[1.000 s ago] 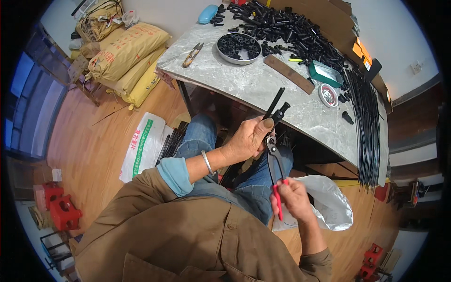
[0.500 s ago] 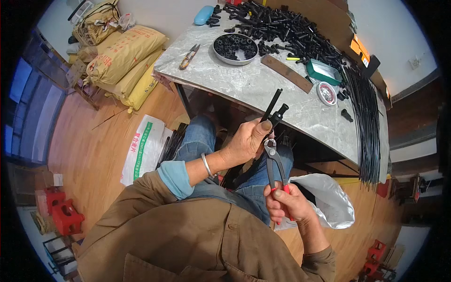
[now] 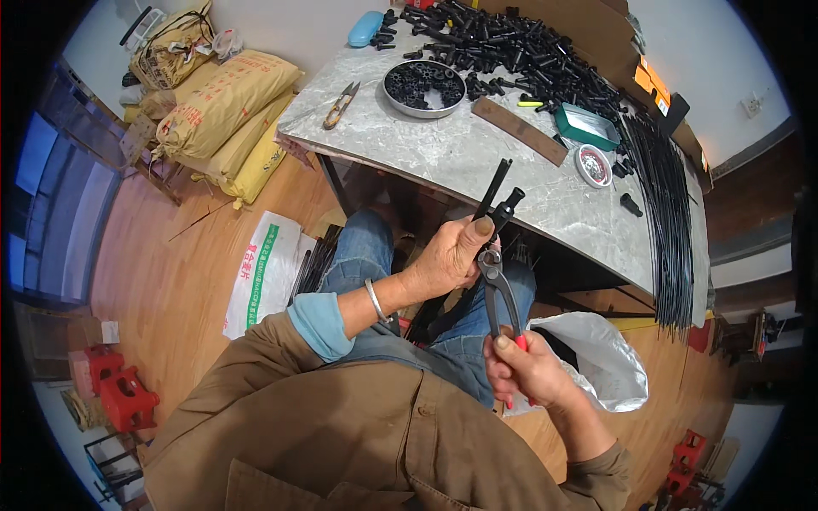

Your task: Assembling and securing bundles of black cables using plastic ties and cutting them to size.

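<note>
My left hand [image 3: 454,254] is closed round a black tubular fitting [image 3: 510,203] and a thin black rod [image 3: 493,186], the thumb pressing from above. Both pieces jut up past the fingers, tilted to the right, in front of the table edge. In my right hand [image 3: 538,368] is a pair of pincers [image 3: 492,271] with dark metal arms and red grips. Its jaws point upward and meet the underside of the left hand's bundle. What exactly lies between the jaws is hidden by the left fingers.
On the grey table [image 3: 375,119] are a heap of black fittings [image 3: 528,51], a round metal tray [image 3: 423,113], thread snips [image 3: 341,106], a flat bar [image 3: 520,130], a green box [image 3: 588,126] and long black rods [image 3: 669,247]. A white sack [image 3: 613,366] stands at my right knee.
My right hand and forearm have shifted slightly right, with the pincer handles still gripped. The left hand keeps the same hold. The whole view has moved a little.
</note>
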`<state>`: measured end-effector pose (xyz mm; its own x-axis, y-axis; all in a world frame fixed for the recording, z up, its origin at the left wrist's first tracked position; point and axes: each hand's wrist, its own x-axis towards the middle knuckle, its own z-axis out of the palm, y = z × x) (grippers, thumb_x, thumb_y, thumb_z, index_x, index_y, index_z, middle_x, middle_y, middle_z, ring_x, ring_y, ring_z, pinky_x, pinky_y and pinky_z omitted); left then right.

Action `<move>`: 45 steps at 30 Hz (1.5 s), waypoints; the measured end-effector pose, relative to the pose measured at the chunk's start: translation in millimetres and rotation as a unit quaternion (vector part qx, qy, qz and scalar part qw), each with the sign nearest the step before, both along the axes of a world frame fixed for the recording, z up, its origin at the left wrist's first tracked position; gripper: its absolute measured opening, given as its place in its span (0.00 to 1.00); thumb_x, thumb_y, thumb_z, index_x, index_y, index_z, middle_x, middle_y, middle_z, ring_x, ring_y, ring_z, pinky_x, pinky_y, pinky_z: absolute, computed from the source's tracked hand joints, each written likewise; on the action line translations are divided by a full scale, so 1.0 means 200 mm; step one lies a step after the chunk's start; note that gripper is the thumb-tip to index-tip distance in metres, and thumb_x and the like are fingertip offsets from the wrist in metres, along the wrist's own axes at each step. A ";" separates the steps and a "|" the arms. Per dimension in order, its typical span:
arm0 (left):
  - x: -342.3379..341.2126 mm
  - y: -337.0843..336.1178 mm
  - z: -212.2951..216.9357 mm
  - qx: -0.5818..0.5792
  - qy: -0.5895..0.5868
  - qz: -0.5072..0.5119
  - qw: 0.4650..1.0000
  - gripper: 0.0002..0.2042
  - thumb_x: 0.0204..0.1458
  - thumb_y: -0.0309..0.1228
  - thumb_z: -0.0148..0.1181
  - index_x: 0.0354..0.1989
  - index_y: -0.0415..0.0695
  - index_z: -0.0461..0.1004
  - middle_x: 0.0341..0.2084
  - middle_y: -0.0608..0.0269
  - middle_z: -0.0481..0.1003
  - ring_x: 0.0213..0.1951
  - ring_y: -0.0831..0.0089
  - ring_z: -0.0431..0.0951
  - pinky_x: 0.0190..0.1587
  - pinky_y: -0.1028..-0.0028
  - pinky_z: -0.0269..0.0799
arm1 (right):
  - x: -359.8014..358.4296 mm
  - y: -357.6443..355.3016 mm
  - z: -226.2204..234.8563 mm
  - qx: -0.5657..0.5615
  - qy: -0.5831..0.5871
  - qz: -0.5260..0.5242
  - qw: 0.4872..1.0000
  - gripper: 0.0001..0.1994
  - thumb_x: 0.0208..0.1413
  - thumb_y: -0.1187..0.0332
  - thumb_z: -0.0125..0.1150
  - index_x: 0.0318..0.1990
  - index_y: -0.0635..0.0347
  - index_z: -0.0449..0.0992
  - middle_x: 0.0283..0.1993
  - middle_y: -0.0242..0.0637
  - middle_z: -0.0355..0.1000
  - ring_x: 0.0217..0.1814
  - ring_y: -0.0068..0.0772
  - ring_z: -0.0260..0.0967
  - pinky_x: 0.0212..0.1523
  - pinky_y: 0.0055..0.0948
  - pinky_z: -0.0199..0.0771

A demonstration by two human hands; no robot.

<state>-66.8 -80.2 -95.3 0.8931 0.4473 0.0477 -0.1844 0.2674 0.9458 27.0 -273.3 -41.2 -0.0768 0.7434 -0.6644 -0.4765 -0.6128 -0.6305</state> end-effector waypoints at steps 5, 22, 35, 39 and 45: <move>0.00 0.02 -0.01 -0.024 0.008 0.004 1.000 0.32 0.55 0.64 0.42 0.32 0.40 0.68 0.12 0.72 0.60 0.13 0.85 0.59 0.14 0.82 0.54 | -0.02 0.01 -0.05 0.011 0.016 -0.023 1.000 0.16 0.63 0.54 0.51 0.38 0.61 0.66 0.21 0.27 0.56 0.17 0.21 0.52 0.17 0.25 0.58; 0.00 0.02 0.00 -0.032 0.007 0.027 0.999 0.29 0.56 0.61 0.44 0.31 0.41 0.68 0.10 0.72 0.59 0.11 0.86 0.57 0.14 0.82 0.51 | 0.12 0.12 0.24 0.009 -0.687 0.272 0.674 0.11 0.57 0.69 0.57 0.39 0.66 0.63 0.26 0.59 0.69 0.32 0.61 0.68 0.30 0.42 0.67; 0.02 0.03 -0.01 -0.063 0.017 0.021 0.998 0.27 0.54 0.60 0.51 0.30 0.43 0.65 0.11 0.72 0.58 0.11 0.84 0.57 0.14 0.81 0.52 | 0.18 0.09 0.16 0.208 -0.849 0.018 0.486 0.26 0.29 0.85 0.64 0.40 0.60 0.64 0.41 0.40 0.67 0.44 0.44 0.66 0.49 0.37 0.63; 0.03 0.01 0.00 -0.051 -0.004 0.041 0.998 0.26 0.53 0.58 0.54 0.29 0.44 0.64 0.10 0.73 0.57 0.11 0.84 0.57 0.13 0.81 0.52 | 0.19 0.11 0.13 0.193 -0.858 0.019 0.475 0.28 0.28 0.83 0.67 0.42 0.58 0.64 0.46 0.41 0.66 0.50 0.45 0.63 0.53 0.40 0.58; 0.04 0.00 0.00 -0.076 -0.001 0.062 0.995 0.20 0.54 0.51 0.58 0.30 0.45 0.67 0.12 0.79 0.59 0.14 0.90 0.58 0.14 0.84 0.50 | 0.13 0.06 0.06 0.179 -0.843 -0.007 0.508 0.21 0.33 0.83 0.66 0.37 0.59 0.64 0.34 0.41 0.65 0.38 0.46 0.68 0.36 0.40 0.65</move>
